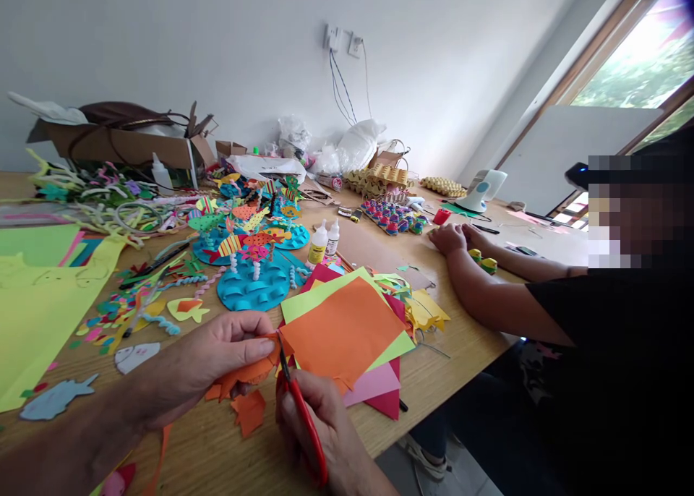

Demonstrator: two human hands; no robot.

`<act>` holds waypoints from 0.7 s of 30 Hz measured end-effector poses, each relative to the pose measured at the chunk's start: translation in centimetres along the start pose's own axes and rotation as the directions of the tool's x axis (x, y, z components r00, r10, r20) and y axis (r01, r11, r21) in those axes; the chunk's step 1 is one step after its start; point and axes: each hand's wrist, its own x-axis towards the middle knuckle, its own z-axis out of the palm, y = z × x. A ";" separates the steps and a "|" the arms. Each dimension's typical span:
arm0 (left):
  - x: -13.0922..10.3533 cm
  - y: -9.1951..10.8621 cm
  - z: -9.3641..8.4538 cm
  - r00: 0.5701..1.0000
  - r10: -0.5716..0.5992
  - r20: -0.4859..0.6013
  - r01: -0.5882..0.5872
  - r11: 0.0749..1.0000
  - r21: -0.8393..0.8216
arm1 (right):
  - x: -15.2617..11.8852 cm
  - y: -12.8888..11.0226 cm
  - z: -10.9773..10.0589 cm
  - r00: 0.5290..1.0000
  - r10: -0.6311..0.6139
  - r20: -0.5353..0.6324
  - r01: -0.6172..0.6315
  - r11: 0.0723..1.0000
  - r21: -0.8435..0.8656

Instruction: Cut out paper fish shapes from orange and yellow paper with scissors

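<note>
Fingers [257, 351] of both hands are closed above the bench [450, 351]: beside the orange sheet [341, 330], the right hand [319, 416] grips the scissors [311, 429], and the left hand [230, 348] pinches an orange piece [252, 373] with the blades [285, 366] at its edge. Cutting seems the step in hand; the next snip likely calls for holding the piece taut and turning it into the blades.

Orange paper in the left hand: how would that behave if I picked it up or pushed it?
The orange paper looks thin, so it's probably light and somewhat floppy. The angular orange scrap on the table looks like similar paper, suggesting it might crease or tear easily. With no rounded bulk showing, it would likely slide rather than roll.
</note>
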 end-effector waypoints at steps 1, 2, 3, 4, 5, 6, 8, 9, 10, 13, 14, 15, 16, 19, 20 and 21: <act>0.0 0.0 0.0 1.000 0.011 0.008 -0.011 1.000 -0.007 | 0.0 0.0 0.0 1.000 -0.005 0.005 0.005 1.000 0.009; 0.1 -0.1 0.0 1.000 0.019 0.017 -0.019 1.000 -0.014 | -0.1 0.0 0.0 1.000 -0.009 0.010 0.009 1.000 0.015; 0.1 -0.1 0.0 0.999 0.023 0.025 -0.022 1.000 -0.019 | -0.1 -0.1 0.0 1.000 -0.010 0.017 0.010 1.000 0.014; 0.2 -0.1 0.0 0.999 0.022 0.031 -0.021 1.000 -0.022 | -0.1 -0.2 0.0 1.000 -0.010 0.020 0.009 1.000 0.009; 0.2 -0.1 0.1 0.999 0.019 0.034 -0.018 0.999 -0.026 | -0.1 -0.4 0.0 1.000 -0.011 0.023 0.011 1.000 0.001; 0.1 -0.2 0.1 0.999 0.014 0.032 -0.013 0.999 -0.030 | -0.1 -0.5 0.0 1.000 -0.014 0.026 0.015 1.000 -0.008; 0.1 -0.2 0.1 1.000 0.003 0.023 -0.002 0.999 -0.039 | -0.1 -0.8 0.0 0.999 -0.019 0.029 0.020 1.000 -0.015; 0.0 -0.2 0.2 1.000 -0.001 0.018 0.002 0.999 -0.043 | -0.1 -0.9 0.0 0.999 -0.019 0.028 0.020 1.000 -0.016; 0.0 -0.2 0.2 1.000 -0.004 0.012 0.004 0.999 -0.048 | -0.1 -0.9 0.0 1.000 -0.019 0.024 0.019 1.000 -0.015; 0.0 -0.1 0.4 1.000 0.004 -0.004 -0.004 0.998 -0.064 | -0.1 -0.6 0.0 1.000 -0.021 0.012 0.021 1.000 0.003; 0.0 -0.2 0.5 1.000 0.012 -0.005 -0.012 0.998 -0.068 | -0.1 -0.5 0.0 1.000 -0.024 0.008 0.024 1.000 0.005; 0.0 -0.2 0.6 1.000 0.022 -0.003 -0.022 0.997 -0.072 | -0.1 -0.4 0.0 1.000 -0.026 0.006 0.026 1.000 0.007; 0.0 -0.2 0.7 1.000 0.028 0.001 -0.028 0.997 -0.078 | -0.1 -0.3 0.0 1.000 -0.029 0.003 0.029 1.000 0.009; 0.1 -0.4 0.7 0.999 0.031 0.008 -0.031 0.995 -0.091 | -0.1 -0.2 0.0 1.000 -0.025 -0.002 0.025 0.999 0.026; 0.1 -0.5 0.7 1.000 0.027 0.003 -0.027 0.996 -0.088 | -0.1 -0.2 0.0 1.000 -0.019 0.001 0.019 0.999 0.036; 0.1 -0.6 0.7 1.000 0.023 -0.005 -0.023 0.996 -0.081 | -0.1 -0.2 0.1 1.000 -0.016 0.003 0.015 0.999 0.042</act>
